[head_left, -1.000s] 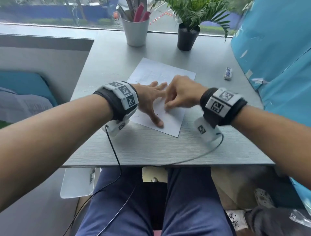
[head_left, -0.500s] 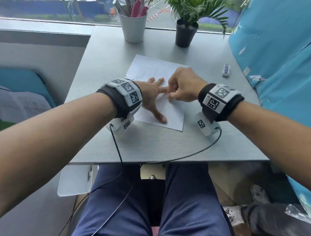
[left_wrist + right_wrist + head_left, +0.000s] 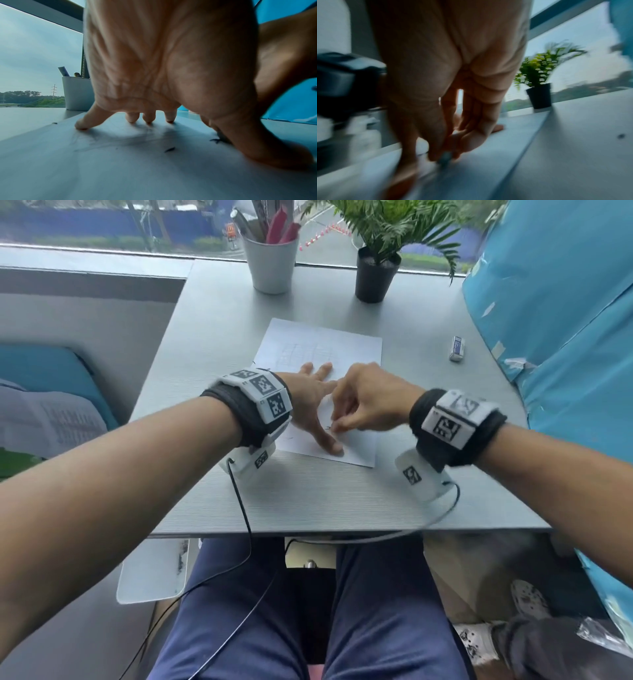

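Note:
A white sheet of paper (image 3: pixel 318 344) with faint pencil lines lies on the grey desk (image 3: pixel 308 498). My left hand (image 3: pixel 318 409) presses flat on it, fingers spread and straight; in the left wrist view the left hand (image 3: pixel 188 108) stands on its fingertips on the paper (image 3: pixel 137 162), among dark crumbs (image 3: pixel 169 149). My right hand (image 3: pixel 337 424) sits just right of the left thumb, fingers curled. In the blurred right wrist view, the right hand (image 3: pixel 447 151) pinches a small grey-blue piece (image 3: pixel 445 159) against the sheet.
A white eraser (image 3: pixel 457 348) lies on the desk to the right of the paper. A white cup of pens (image 3: pixel 270 265) and a black potted plant (image 3: pixel 376 275) stand at the back by the window. A blue wrapped bulk (image 3: pixel 565 337) borders the right edge.
My right hand slid away from me over the sheet, then back toward me, still pinching. The left hand stayed pressed on the paper. The head view shifted slightly.

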Tool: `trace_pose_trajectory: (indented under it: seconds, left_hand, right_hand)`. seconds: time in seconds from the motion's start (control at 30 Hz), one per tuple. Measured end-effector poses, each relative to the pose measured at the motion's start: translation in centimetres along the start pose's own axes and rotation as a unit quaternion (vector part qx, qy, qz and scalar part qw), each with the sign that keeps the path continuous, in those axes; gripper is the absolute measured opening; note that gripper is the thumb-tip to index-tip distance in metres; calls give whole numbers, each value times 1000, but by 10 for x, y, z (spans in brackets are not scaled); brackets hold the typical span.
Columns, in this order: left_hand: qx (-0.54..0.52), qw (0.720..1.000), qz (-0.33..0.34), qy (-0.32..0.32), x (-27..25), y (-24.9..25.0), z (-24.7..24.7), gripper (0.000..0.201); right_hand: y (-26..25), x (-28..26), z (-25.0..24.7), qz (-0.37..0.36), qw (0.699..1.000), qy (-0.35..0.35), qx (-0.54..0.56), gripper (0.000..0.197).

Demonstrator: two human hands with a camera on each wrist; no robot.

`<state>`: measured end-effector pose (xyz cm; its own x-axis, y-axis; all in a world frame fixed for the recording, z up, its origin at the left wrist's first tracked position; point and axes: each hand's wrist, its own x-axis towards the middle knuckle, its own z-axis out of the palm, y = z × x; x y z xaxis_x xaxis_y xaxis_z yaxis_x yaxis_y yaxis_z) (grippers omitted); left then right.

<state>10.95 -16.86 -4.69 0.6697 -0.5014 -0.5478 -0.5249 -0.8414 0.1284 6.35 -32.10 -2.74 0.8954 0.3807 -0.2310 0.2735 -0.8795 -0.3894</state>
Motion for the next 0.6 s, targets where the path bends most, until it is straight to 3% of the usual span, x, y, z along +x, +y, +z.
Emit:
trace_pose_trajectory:
  seconds: [0.13, 0.2, 0.3, 0.47, 0.6]
  left_hand:
    - [-7, 1000, -10, 7, -1, 4, 1, 137]
    - [-10, 1000, -11, 4, 1, 4, 1, 139]
    - [-10, 1000, -8, -3, 2, 3, 0, 141]
    - [-13, 1000, -17, 20, -2, 5, 4, 137]
    - [20, 999, -36, 21, -4, 10, 4, 136]
  right_hand:
    - [28, 15, -19, 65, 992, 105, -15, 8]
    - [14, 8, -7, 37, 995, 88, -15, 1]
    - [-3, -3, 8, -3, 1000, 11, -4, 6]
    - [34, 15, -13, 69, 993, 92, 0, 5]
    - [39, 18, -15, 79, 994, 77, -4, 9]
